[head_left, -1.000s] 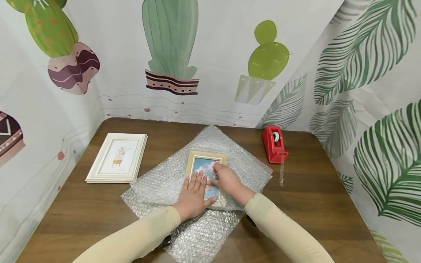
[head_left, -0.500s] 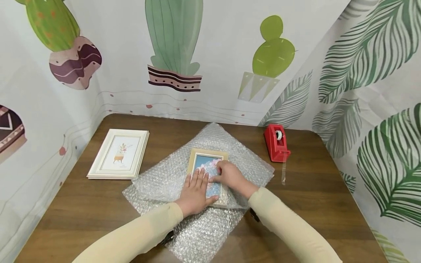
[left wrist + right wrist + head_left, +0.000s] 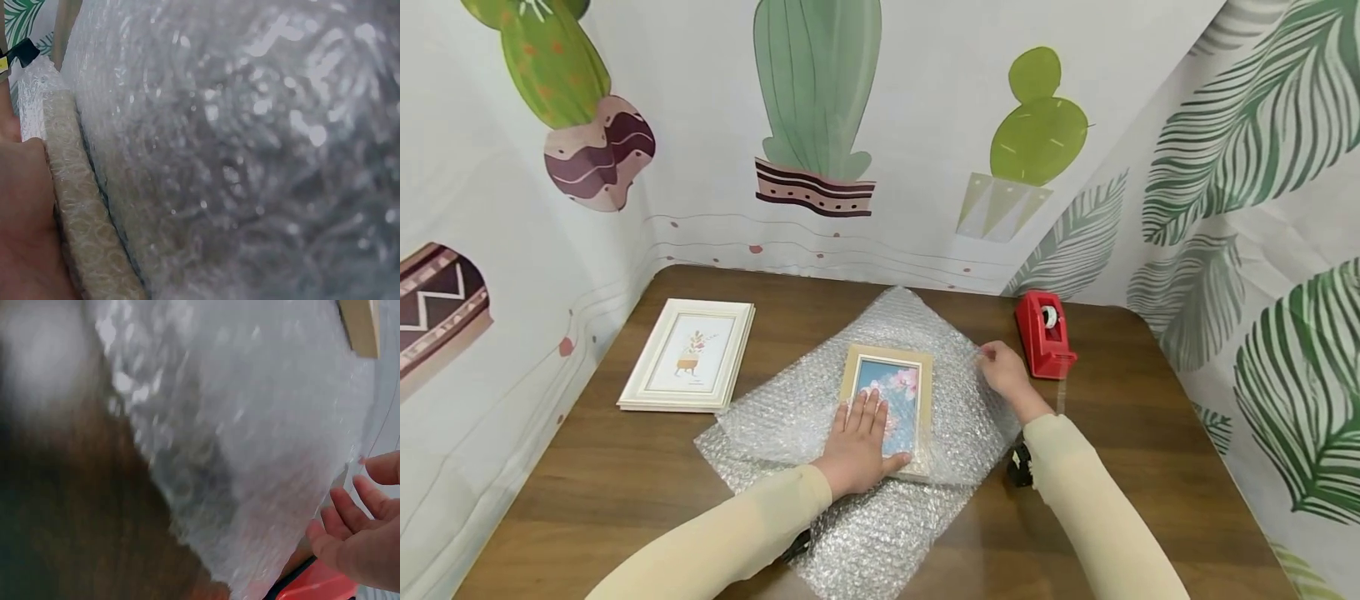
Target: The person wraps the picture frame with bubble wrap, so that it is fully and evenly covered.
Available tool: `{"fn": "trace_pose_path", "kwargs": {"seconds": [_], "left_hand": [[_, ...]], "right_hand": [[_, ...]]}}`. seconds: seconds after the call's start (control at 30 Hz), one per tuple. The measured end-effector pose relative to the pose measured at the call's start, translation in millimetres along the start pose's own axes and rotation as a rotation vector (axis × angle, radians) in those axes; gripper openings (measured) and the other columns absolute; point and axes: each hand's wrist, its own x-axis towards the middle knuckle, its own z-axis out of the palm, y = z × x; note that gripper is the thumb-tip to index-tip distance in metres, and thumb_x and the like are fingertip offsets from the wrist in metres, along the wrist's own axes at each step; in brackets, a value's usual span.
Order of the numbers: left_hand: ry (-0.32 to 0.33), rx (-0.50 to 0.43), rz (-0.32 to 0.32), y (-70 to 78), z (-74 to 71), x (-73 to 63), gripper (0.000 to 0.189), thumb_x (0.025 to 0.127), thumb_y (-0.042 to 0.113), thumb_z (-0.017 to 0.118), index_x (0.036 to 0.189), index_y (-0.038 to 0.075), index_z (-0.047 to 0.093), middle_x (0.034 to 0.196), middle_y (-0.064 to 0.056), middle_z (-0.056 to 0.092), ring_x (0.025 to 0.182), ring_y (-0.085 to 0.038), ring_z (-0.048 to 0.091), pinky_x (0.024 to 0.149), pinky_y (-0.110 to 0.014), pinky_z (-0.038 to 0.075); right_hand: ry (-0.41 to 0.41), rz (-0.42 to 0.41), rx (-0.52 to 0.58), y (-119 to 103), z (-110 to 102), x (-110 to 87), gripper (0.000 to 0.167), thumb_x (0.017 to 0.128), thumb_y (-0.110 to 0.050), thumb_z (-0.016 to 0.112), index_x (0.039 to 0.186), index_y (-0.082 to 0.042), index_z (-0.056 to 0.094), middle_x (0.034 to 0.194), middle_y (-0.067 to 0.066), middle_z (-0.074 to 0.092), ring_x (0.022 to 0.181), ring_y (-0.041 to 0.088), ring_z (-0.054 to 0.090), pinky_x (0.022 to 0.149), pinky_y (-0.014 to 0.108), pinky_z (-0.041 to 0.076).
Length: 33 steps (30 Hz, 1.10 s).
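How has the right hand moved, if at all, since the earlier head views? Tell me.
Yes: the right hand moved rightward, closer to the red tape dispenser.

Framed flower picture (image 3: 906,408) partly hidden by left hand (image 3: 854,450), 2 sleeves (image 3: 1101,508) cut off below

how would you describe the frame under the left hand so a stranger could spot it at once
On the brown table, find the silvery bubble wrap spread in the middle. The tan frame lies on it, with the left hand flat over its lower part. Unlike the white frame on the wood to its left, it shows pink blossoms on blue.
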Motion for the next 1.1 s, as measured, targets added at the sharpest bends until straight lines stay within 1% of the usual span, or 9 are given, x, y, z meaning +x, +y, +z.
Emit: {"fn": "trace_pose_path", "kwargs": {"seconds": [0.13, 0.27, 0.4, 0.5, 0.63, 0.8, 0.97, 1.07, 1.1], "left_hand": [[0.013, 0.001, 0.001, -0.4, 0.5, 0.0, 0.09, 0.102, 0.062, 0.045, 0.163, 0.002, 0.019, 0.174, -0.018, 0.006, 0.163, -0.035, 0.004, 0.132, -0.055, 0.006], [0.026, 0.005, 0.008, -0.6, -0.1, 0.0, 0.089, 0.102, 0.062, 0.046, 0.163, 0.002, 0.02, 0.174, -0.018, 0.007, 0.163, -0.036, 0.005, 0.132, -0.057, 0.007], [0.024, 0.012, 0.016, -0.3, -0.3, 0.0, 0.089, 0.103, 0.062, 0.045, 0.163, 0.002, 0.02, 0.174, -0.018, 0.007, 0.163, -0.036, 0.005, 0.132, -0.057, 0.008], [0.027, 0.012, 0.017, -0.4, 0.1, -0.1, 0.088, 0.103, 0.061, 0.046, 0.163, 0.002, 0.02, 0.174, -0.018, 0.007, 0.163, -0.036, 0.005, 0.131, -0.057, 0.009], [0.033, 0.013, 0.018, -1.1, 0.8, 0.2, 0.088, 0.102, 0.061, 0.046, 0.163, 0.002, 0.021, 0.174, -0.017, 0.008, 0.163, -0.035, 0.006, 0.132, -0.057, 0.009], [0.031, 0.032, 0.018, -2.5, 3.7, 2.6, 0.088, 0.103, 0.062, 0.044, 0.163, 0.003, 0.02, 0.174, -0.017, 0.007, 0.163, -0.035, 0.005, 0.132, -0.056, 0.009], [0.039, 0.037, 0.021, -2.1, 3.2, 0.6, 0.087, 0.103, 0.061, 0.045, 0.163, 0.003, 0.021, 0.174, -0.017, 0.008, 0.163, -0.035, 0.007, 0.131, -0.057, 0.01], [0.042, 0.043, 0.021, -1.2, 2.1, -1.1, 0.087, 0.103, 0.062, 0.044, 0.163, 0.003, 0.022, 0.174, -0.016, 0.009, 0.163, -0.034, 0.007, 0.132, -0.056, 0.011], [0.046, 0.044, 0.021, -1.1, 2.4, -1.3, 0.087, 0.102, 0.062, 0.044, 0.163, 0.003, 0.022, 0.174, -0.016, 0.009, 0.163, -0.034, 0.007, 0.131, -0.056, 0.011]], "right_hand": [[-0.032, 0.007, 0.015, 5.3, -2.0, 8.5, 0.039, 0.104, -0.018, 0.045, 0.131, 0.01, 0.053, 0.135, 0.034, 0.058, 0.123, 0.046, 0.056, 0.105, 0.055, 0.048], [-0.067, 0.035, 0.081, 3.5, -1.7, 21.7, 0.046, 0.107, -0.03, 0.043, 0.131, 0.008, 0.053, 0.132, 0.031, 0.058, 0.121, 0.042, 0.057, 0.103, 0.052, 0.048], [-0.111, 0.06, 0.134, -7.0, 0.5, 37.6, 0.052, 0.108, -0.041, 0.042, 0.125, 0.006, 0.055, 0.11, 0.02, 0.064, 0.104, 0.03, 0.06, 0.091, 0.042, 0.05], [-0.141, 0.029, 0.139, -19.2, 4.7, 48.4, 0.053, 0.108, -0.041, 0.044, 0.126, 0.006, 0.058, 0.104, 0.016, 0.066, 0.099, 0.026, 0.062, 0.09, 0.038, 0.051], [-0.177, -0.031, 0.156, -37.3, 8.8, 58.1, 0.054, 0.106, -0.037, 0.049, 0.14, 0.006, 0.054, 0.128, 0.024, 0.065, 0.117, 0.034, 0.062, 0.105, 0.047, 0.051], [-0.206, -0.093, 0.112, -56.5, 5.5, 63.2, 0.064, 0.104, -0.036, 0.056, 0.151, 0.006, 0.042, 0.152, 0.029, 0.048, 0.139, 0.043, 0.049, 0.116, 0.056, 0.043], [-0.218, -0.16, -0.015, -70.2, 0.5, 65.8, 0.062, 0.104, -0.042, 0.055, 0.146, 0.004, 0.05, 0.15, 0.03, 0.051, 0.136, 0.045, 0.051, 0.114, 0.055, 0.045], [-0.265, -0.202, -0.022, -80.0, -0.6, 66.1, 0.058, 0.103, -0.042, 0.057, 0.144, -0.001, 0.055, 0.149, 0.026, 0.054, 0.136, 0.044, 0.053, 0.114, 0.055, 0.046], [-0.287, -0.219, -0.016, -83.3, -0.2, 65.9, 0.059, 0.103, -0.041, 0.059, 0.149, -0.003, 0.052, 0.157, 0.023, 0.048, 0.143, 0.043, 0.047, 0.118, 0.057, 0.042]]}}
